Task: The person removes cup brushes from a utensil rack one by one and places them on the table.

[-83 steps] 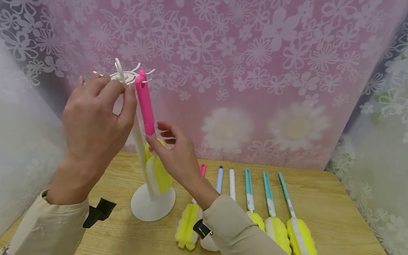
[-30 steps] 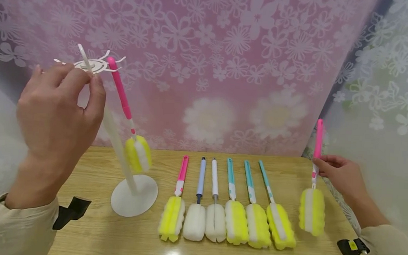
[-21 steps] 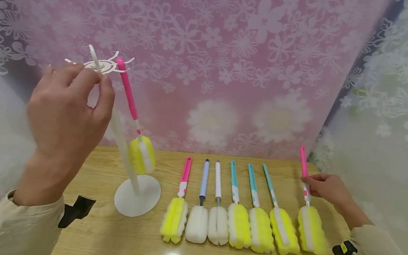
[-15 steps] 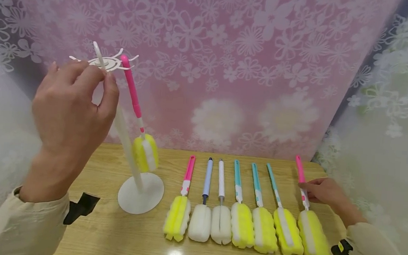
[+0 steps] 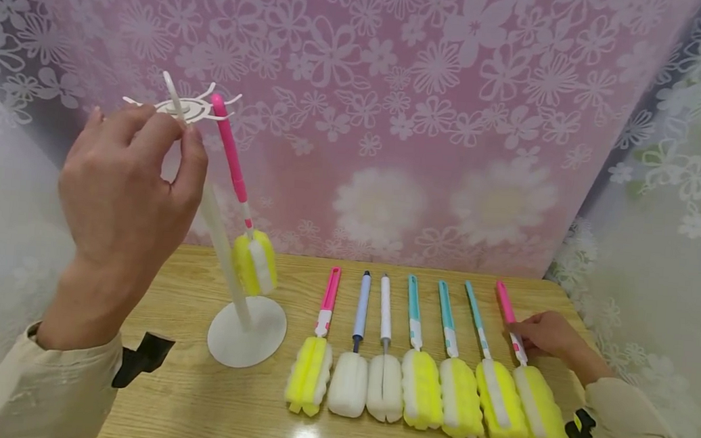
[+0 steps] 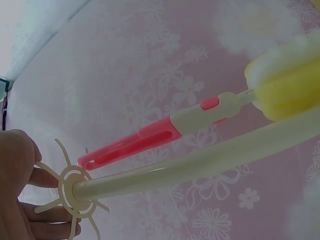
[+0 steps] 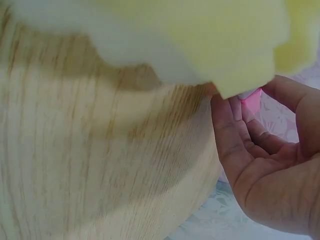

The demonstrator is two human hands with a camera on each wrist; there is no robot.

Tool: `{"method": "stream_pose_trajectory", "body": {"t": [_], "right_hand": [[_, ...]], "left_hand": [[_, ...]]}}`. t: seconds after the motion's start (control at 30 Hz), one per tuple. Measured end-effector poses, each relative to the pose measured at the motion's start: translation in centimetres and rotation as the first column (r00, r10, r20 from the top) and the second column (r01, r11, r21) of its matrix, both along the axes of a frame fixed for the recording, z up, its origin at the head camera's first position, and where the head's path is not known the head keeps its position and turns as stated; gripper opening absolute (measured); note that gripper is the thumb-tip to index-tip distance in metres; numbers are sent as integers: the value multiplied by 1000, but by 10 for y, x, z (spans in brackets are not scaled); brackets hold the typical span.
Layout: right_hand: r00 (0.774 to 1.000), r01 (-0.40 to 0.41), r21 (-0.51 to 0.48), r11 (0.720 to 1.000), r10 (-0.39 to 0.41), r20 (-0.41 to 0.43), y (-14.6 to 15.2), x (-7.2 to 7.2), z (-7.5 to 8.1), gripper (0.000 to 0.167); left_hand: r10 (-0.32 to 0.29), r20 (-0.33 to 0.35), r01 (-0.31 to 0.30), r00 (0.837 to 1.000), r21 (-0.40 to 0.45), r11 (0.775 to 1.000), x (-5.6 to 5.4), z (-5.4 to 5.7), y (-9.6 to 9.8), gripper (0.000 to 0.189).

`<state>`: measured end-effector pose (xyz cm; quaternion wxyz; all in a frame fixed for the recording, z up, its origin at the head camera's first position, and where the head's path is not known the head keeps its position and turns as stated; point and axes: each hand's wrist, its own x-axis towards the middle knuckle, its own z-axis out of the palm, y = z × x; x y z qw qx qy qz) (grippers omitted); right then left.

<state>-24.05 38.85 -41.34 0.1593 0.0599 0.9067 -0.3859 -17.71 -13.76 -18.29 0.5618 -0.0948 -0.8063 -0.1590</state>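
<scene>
My left hand point(image 5: 133, 190) grips the hook ring point(image 6: 75, 190) at the top of a white stand point(image 5: 221, 237). Its fingers are curled about the hooks, partly hidden in the head view. From one hook hangs a pink-handled sponge brush point(image 5: 233, 156), its yellow and white sponge head point(image 5: 256, 263) beside the pole. At the right end of a row of brushes, my right hand point(image 5: 552, 338) pinches the handle of another pink-handled sponge brush point(image 5: 506, 301). That brush's sponge head point(image 7: 200, 35) covers the upper right wrist view and hides part of the grip.
On the wooden table point(image 5: 154, 402) lie a pink-handled brush point(image 5: 330, 289), two white-sponge brushes, one with a blue handle point(image 5: 361, 308) and one white point(image 5: 385, 310), and several teal-handled brushes point(image 5: 414, 312). The stand's round base point(image 5: 228, 346) is left of them. Floral curtains rise behind.
My right hand has moved from the stand to the far right with a pink-handled brush, then lowered it and drawn it leftward beside the last teal one. My left hand keeps its grip.
</scene>
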Motion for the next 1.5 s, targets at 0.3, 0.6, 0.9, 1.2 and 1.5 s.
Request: {"method": "stream_pose_trajectory", "body": {"t": [0.3,0.6,0.9,1.2,1.5], "right_hand": [[999,-52,39,998,52,18,2,9,2,54],[983,-186,7,982,186,0,2,22,26,61],[939,-321,-134,938,296,-175,-68,36,78,59],[864,-469,-294,833,363,-348,-189,36,109,43],[749,-563,-353,747,282,-599,-296,30,141,33]], "left_hand": [[-7,-6,7,1000,-1,1000,2,-1,1,33],[16,-21,-17,1000,-32,999,1,0,2,31],[-16,37,20,999,-115,993,7,7,-2,35],[-38,127,54,991,-130,990,15,13,-5,38],[6,208,27,978,-156,987,17,18,-4,37]]}}
